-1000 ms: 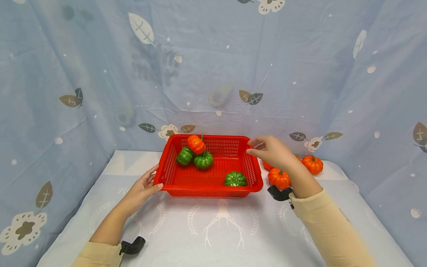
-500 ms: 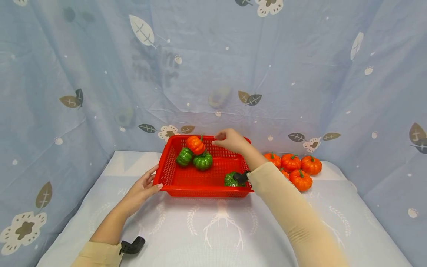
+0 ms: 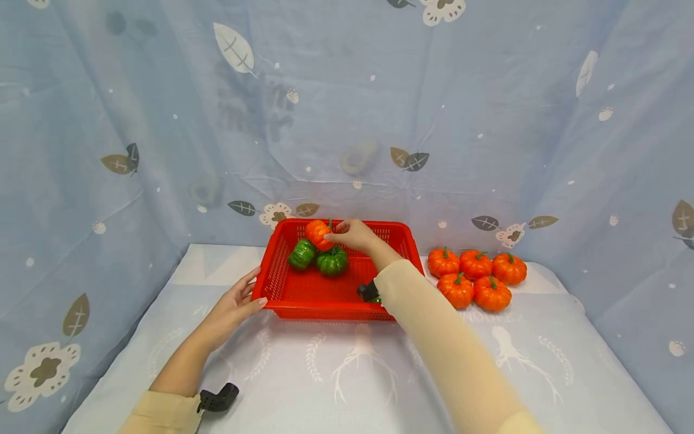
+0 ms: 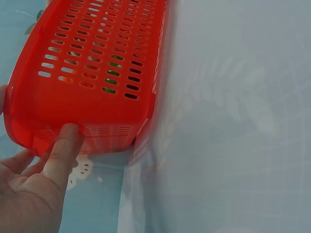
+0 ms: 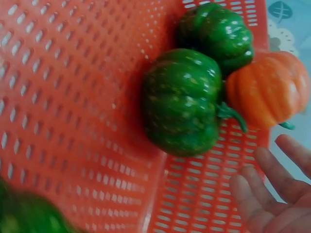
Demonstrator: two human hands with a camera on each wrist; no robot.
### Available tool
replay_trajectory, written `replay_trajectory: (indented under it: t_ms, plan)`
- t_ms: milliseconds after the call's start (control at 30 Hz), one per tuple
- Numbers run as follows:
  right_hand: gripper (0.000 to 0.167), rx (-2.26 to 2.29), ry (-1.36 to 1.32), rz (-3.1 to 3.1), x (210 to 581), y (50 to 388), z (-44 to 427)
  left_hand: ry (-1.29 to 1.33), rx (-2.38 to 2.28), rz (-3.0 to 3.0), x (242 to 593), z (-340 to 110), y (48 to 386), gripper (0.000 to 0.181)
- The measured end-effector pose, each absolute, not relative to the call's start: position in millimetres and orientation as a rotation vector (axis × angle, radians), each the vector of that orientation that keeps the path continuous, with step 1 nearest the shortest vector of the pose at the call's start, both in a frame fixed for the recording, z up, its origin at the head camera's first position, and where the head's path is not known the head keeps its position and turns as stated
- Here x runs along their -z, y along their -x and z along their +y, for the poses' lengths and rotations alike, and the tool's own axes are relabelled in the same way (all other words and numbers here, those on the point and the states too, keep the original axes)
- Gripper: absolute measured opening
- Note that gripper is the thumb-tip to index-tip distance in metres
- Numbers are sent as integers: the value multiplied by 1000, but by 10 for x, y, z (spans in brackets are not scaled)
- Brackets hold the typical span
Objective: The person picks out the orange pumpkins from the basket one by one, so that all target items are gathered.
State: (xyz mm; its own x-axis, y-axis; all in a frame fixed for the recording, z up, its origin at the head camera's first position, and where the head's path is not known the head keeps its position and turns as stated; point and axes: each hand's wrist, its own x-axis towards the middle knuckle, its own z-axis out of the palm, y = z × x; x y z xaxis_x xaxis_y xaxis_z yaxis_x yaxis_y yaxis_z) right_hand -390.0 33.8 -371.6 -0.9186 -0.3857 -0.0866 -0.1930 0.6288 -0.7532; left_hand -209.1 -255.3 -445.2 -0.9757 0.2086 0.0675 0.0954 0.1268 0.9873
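A red perforated plastic basket point(image 3: 325, 307) stands on the table, its left rim held by my left hand point(image 3: 230, 310). In the left wrist view, fingers point(image 4: 62, 158) press against the basket's end wall. My right hand point(image 3: 355, 236) is over the basket, fingertips beside a small orange pumpkin point(image 3: 317, 232). The right wrist view shows those fingers point(image 5: 269, 167) spread loosely, just short of the pumpkin. That pumpkin leans on two green pumpkins, one point(image 3: 302, 254) further left, the other point(image 3: 332, 263) nearer the middle. Another green pumpkin point(image 5: 29, 213) is mostly hidden by the right wrist in the head view.
Several orange pumpkins point(image 3: 475, 265) sit in a cluster on the table right of the basket. A pale patterned cloth point(image 3: 303, 374) covers the table. Blue fabric curtains point(image 3: 347, 120) hang behind and on both sides.
My right hand has moved left from the basket's right rim to the orange pumpkin inside, uncovering the cluster at right. The left hand and basket have stayed in place.
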Motion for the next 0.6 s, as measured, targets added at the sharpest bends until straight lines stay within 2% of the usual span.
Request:
replay_trajectory:
  t_ms: [600]
  plan:
    - [84, 1326, 392, 2429, 3952, 3999, 157, -289, -2012, 2274, 4434, -2541, 2086, 80]
